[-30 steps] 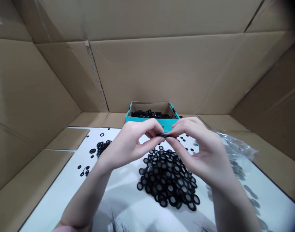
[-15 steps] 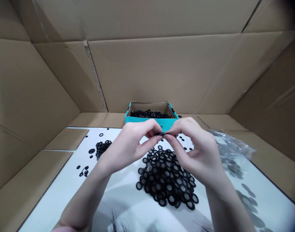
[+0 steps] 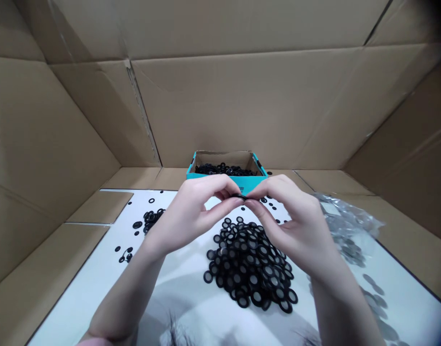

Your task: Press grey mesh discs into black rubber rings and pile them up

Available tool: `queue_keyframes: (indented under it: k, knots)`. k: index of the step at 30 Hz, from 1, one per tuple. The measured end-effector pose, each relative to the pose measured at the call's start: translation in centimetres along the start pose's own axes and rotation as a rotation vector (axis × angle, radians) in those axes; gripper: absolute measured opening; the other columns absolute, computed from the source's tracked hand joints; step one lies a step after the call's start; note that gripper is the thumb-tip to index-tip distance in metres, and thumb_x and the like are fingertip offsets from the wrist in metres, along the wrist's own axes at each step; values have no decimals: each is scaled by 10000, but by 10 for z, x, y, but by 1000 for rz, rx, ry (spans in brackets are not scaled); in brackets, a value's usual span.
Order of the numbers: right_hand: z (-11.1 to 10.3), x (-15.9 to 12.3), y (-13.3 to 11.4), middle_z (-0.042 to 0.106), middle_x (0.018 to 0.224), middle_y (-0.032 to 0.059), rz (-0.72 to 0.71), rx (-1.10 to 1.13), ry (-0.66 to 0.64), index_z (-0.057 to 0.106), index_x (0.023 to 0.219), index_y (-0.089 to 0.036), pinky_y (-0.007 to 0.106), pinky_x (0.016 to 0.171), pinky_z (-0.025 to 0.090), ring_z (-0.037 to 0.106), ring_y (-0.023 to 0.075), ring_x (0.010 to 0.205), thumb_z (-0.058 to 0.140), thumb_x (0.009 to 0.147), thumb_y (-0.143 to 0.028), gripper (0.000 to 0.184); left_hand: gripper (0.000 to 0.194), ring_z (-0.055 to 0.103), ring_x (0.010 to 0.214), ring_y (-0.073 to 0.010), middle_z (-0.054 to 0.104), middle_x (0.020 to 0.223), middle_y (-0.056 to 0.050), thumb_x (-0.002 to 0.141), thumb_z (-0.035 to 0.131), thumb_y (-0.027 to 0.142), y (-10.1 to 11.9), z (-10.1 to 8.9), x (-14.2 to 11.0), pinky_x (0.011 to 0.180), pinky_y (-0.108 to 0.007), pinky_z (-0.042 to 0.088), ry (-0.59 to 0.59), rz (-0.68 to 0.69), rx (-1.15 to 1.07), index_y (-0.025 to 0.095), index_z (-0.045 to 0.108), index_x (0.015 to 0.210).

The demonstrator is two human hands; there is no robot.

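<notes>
Between the fingertips of both hands is a small black rubber ring, seen nearly edge-on. My left hand pinches its left side with thumb and forefinger, and my right hand pinches the right side. The fingers cover much of the ring, so whether a disc sits inside it cannot be seen. Below the hands lies a large heap of black rings with grey mesh-like centres on the white table.
Behind my hands stands a teal box holding many black rings. Loose black rings lie at left. A clear plastic bag and scattered grey discs are at right. Cardboard walls surround the table.
Both hands keep their pinch on the ring at nearly the same spot. The fingers and ring have shifted only slightly; the heap looks the same.
</notes>
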State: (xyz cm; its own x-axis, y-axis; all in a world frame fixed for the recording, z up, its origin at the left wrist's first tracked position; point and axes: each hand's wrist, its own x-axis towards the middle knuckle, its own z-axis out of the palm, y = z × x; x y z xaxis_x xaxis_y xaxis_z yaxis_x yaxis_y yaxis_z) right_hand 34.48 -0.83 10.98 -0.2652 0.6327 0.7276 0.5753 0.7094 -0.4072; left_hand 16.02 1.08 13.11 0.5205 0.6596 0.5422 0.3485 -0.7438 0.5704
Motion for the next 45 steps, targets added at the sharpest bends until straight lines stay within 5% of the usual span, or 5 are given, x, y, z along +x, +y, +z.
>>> queue_keyframes:
  k: [10, 17, 26, 35, 45]
  knots:
    - [5, -1, -4, 591, 720, 9, -23, -6, -14, 511, 783, -205, 326, 687, 398, 508, 175, 769, 550, 882, -108, 144, 63, 602, 665, -49, 644, 732, 40, 867, 599, 82, -1, -4, -3, 618, -128, 437, -106, -17, 52, 128, 606, 824]
    - [1, -1, 0, 653, 800, 27, -3, -53, -42, 553, 817, -217, 345, 707, 402, 539, 206, 836, 571, 894, -152, 103, 61, 571, 650, -53, 645, 714, 34, 858, 629, 119, -3, -3, 0, 599, -135, 433, -37, 5, 25, 132, 645, 801]
    - [-4, -1, 0, 600, 752, -7, 69, 161, -50, 513, 776, -223, 297, 681, 424, 542, 153, 736, 553, 902, -145, 154, 55, 622, 700, -81, 641, 784, 7, 914, 560, 156, -5, 5, 0, 643, -168, 488, -42, 34, -105, 145, 593, 872]
    - [5, -2, -7, 564, 688, 0, -52, 41, -11, 493, 764, -209, 323, 659, 391, 493, 176, 733, 549, 862, -84, 169, 123, 548, 592, -44, 605, 653, 58, 861, 575, 62, 6, -6, -6, 576, -137, 417, -82, -33, 90, 149, 618, 785]
    - [-3, -1, -6, 596, 736, 10, 21, 119, -23, 533, 797, -230, 352, 708, 426, 519, 180, 741, 548, 889, -118, 146, 90, 579, 710, -102, 616, 789, -2, 929, 539, 180, 7, -1, -4, 645, -211, 467, -31, 5, 20, 147, 592, 865]
